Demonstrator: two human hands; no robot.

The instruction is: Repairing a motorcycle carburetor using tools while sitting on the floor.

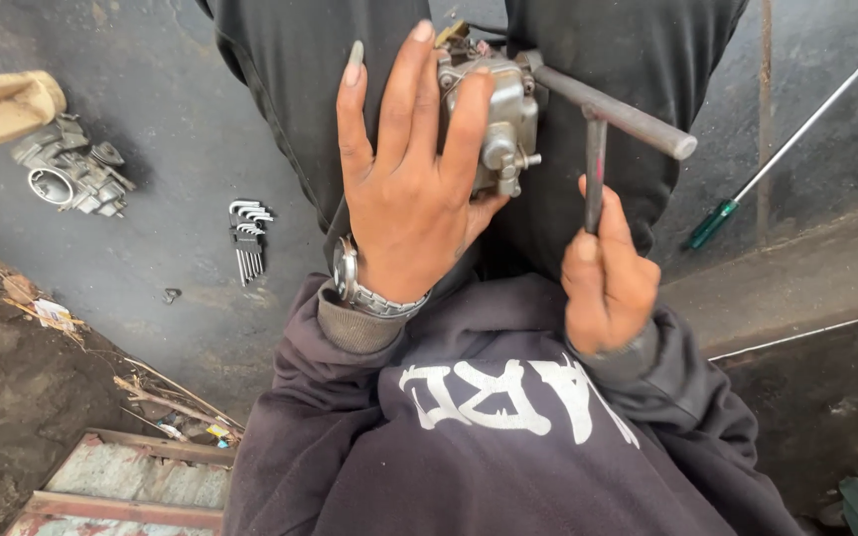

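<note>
Both hands work over my lap: my left hand [404, 194] wraps the carburetor [494, 119] with fingers spread, my right hand [606, 283] closes on the T-wrench [608, 124]; hex keys [248, 238] lie far left.

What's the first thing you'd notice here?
In the middle, the left hand presses a grey metal carburetor against the person's lap, while the right hand grips a T-shaped wrench. On the floor at left lie another carburetor and a set of hex keys.
</note>
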